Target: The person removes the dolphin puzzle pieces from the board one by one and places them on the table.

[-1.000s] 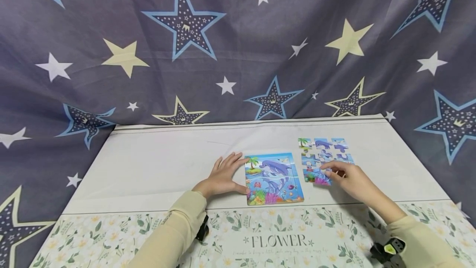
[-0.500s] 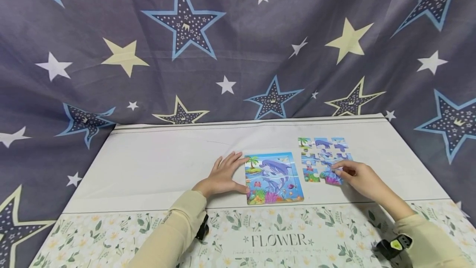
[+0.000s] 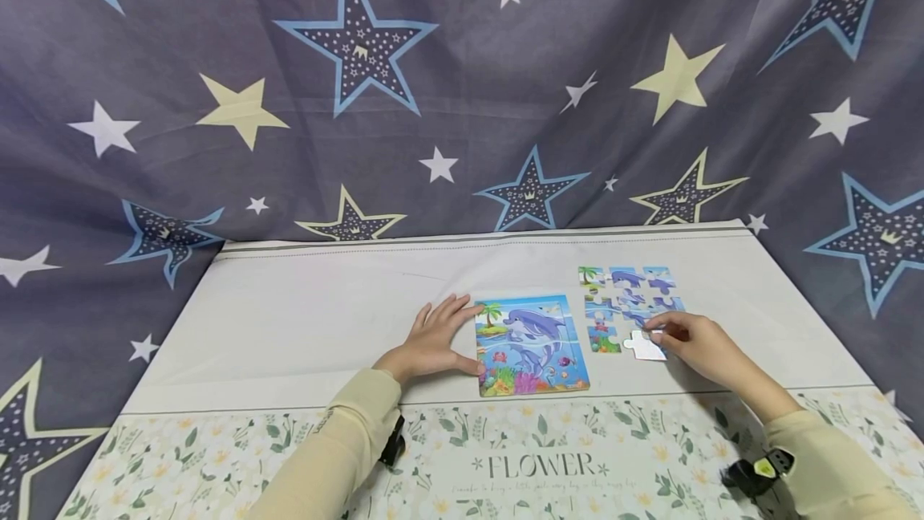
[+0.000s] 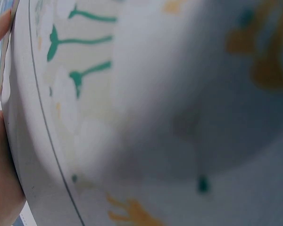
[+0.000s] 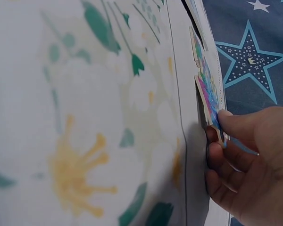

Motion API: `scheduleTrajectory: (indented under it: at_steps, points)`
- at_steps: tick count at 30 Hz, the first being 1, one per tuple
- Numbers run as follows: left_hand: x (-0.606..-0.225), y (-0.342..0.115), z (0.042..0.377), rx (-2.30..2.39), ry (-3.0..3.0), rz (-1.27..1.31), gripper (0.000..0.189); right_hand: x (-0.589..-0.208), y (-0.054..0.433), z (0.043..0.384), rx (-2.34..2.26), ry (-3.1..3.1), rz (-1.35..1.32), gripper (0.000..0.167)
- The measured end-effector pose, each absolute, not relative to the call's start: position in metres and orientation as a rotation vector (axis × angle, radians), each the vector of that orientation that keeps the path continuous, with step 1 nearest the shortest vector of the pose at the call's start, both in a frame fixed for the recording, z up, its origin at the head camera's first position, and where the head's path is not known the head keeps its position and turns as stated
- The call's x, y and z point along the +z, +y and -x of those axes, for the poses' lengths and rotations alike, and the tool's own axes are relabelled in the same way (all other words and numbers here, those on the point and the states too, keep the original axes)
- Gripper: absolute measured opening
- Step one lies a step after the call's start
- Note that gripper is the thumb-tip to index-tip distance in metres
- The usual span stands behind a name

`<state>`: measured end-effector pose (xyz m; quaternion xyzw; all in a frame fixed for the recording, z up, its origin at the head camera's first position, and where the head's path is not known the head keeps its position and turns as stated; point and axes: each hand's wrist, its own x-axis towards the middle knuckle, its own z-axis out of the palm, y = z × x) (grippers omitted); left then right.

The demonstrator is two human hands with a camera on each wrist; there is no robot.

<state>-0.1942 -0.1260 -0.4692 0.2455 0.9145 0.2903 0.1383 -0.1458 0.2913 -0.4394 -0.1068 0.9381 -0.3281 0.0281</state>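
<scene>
My right hand (image 3: 696, 347) pinches a jigsaw piece (image 3: 645, 346) at its right side, between thumb and fingers. The piece looks shiny white in the head view; the right wrist view shows its pink and blue printed face (image 5: 208, 96) tilted, next to more pieces. Loose jigsaw pieces (image 3: 604, 339) with dolphin and palm pictures lie in rough rows just behind and left of that hand. Left of them lies a square dolphin puzzle board (image 3: 536, 343). My left hand (image 3: 433, 343) has its fingers spread, thumb and index fingertip at the board's left edge.
A white table mat with a flowered front strip (image 3: 541, 464) lettered FLOWER lies under everything. Behind the table's back edge hangs a dark star-patterned cloth (image 3: 462, 87). Each wrist wears a small black camera (image 3: 758, 472).
My right hand has moved slightly right, drawing the piece away from the bottom-left one. The piece has tilted, its print giving way to a white shine. My left hand stays put.
</scene>
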Motion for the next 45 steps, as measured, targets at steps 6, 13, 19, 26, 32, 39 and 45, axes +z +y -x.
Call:
scheduleTrajectory:
  at_steps: [6, 13, 19, 26, 32, 39, 45]
  points:
    - [-0.471, -0.127, 0.195, 0.855, 2.642, -0.708, 0.102, -0.439, 0.292, 0.147, -1.021, 2.887, 0.297, 0.019]
    - [-0.472, -0.127, 0.195, 0.838, 2.647, -0.706, 0.102, -0.437, 0.292, 0.146, -1.019, 2.907, 0.261, 0.019]
    - [-0.475, -0.126, 0.197, 0.848, 2.645, -0.706, 0.102, -0.435, 0.287, 0.145, -1.066, 2.899, 0.242, 0.019]
    - [-0.475, -0.126, 0.198, 0.835, 2.647, -0.707, 0.102, -0.433, 0.266, 0.141, -1.135, 2.849, 0.270, 0.021]
    - [-0.477, -0.127, 0.198, 0.837, 2.647, -0.715, 0.102, -0.431, 0.245, 0.138, -1.156, 2.812, 0.325, 0.020]
    - [-0.478, -0.127, 0.198, 0.836, 2.653, -0.713, 0.101, -0.431, 0.223, 0.135, -1.179, 2.783, 0.486, 0.018]
    - [-0.470, -0.126, 0.194, 0.847, 2.645, -0.722, 0.100, -0.433, 0.205, 0.133, -1.152, 2.759, 0.601, 0.022]
